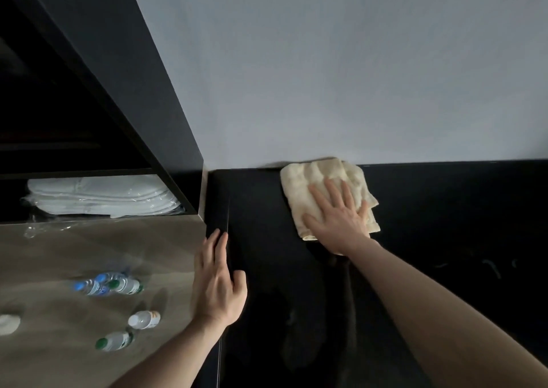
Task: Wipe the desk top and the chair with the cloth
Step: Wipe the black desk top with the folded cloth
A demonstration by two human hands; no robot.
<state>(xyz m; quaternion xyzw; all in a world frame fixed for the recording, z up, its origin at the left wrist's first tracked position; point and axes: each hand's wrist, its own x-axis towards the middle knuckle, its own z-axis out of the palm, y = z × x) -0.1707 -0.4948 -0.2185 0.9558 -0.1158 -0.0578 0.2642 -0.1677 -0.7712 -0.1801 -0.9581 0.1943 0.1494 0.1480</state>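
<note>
On the black desk top (430, 239), right hand (338, 221) flat, fingers spread on cloth (314, 174), left hand (218, 281) open.

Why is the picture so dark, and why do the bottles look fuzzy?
In the head view the light is dim, so the glossy black desk top swallows detail and faintly mirrors the right hand pressing the cream folded cloth; the small clear plastic bottles at the left edge look smeared and soft; straight edges lean from the wide lens.
</note>
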